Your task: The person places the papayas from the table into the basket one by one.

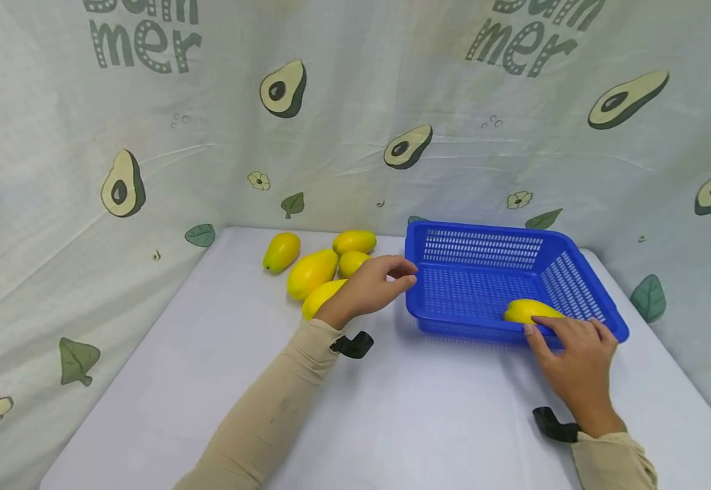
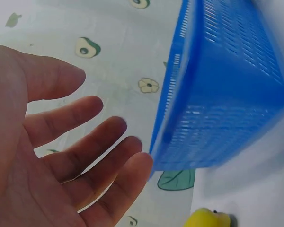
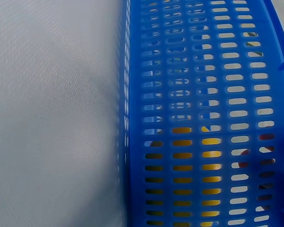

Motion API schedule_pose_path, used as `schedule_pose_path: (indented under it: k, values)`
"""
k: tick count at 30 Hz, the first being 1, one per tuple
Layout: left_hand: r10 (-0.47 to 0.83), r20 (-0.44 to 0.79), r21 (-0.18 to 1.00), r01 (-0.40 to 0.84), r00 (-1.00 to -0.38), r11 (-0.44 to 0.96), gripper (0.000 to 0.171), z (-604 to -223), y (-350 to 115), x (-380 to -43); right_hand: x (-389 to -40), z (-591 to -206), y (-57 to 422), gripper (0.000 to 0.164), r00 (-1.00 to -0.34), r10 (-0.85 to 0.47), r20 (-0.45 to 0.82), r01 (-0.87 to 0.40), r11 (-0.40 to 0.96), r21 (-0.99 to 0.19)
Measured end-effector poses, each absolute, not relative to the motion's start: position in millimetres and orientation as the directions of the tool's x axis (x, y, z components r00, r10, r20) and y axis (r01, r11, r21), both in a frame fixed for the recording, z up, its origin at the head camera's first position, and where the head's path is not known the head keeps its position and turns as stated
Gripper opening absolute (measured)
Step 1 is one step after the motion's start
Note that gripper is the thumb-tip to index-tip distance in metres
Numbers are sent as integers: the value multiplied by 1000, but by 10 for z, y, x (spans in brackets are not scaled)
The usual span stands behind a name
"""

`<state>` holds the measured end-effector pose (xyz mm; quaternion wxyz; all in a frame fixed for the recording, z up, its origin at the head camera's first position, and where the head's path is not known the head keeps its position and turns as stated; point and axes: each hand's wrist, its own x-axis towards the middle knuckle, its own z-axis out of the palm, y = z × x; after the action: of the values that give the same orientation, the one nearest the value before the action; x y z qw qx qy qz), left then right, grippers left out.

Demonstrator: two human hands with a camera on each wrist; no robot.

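Note:
A blue slotted plastic basket (image 1: 471, 289) stands on the right of the table. One yellow papaya (image 1: 529, 311) lies in it by the front wall, and its yellow shows through the slots in the right wrist view. My right hand (image 1: 578, 364) grips the basket's front rim, fingers over the inside near that papaya and thumb on the outer side. Beside the left rim is my left hand (image 1: 373, 286), fingers apart and loosely bent with nothing in them. Several yellow papayas (image 1: 312, 274) lie behind and left of this hand, one partly hidden by its wrist.
A white cloth covers the table (image 1: 428, 422). Behind it hangs a pale curtain (image 1: 343, 136) printed with avocados and leaves. Each wrist carries a black strap mount (image 1: 355, 345). A papaya (image 2: 206, 218) shows at the bottom of the left wrist view.

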<state>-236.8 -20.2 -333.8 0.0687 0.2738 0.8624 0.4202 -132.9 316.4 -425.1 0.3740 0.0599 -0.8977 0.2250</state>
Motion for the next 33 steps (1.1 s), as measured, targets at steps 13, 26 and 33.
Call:
schedule_pose_path:
  k: [13,26,33]
  values:
    - [397,155,706,383,-904,596,30,-3544,-484,-2224,-1327,-4255,3175,29,-707,51,706,-287,891,-352]
    - [294,358,718,463,-886,520,16,-3824,-880,-2153,-1352,-4265,3147,28,-712,53,701,-285,890,-357]
    - [144,428,680,423,-892,598,16,-3915,-993,-2122,-1322,-4259,3166,28,-704,51,709,-290,890,-352]
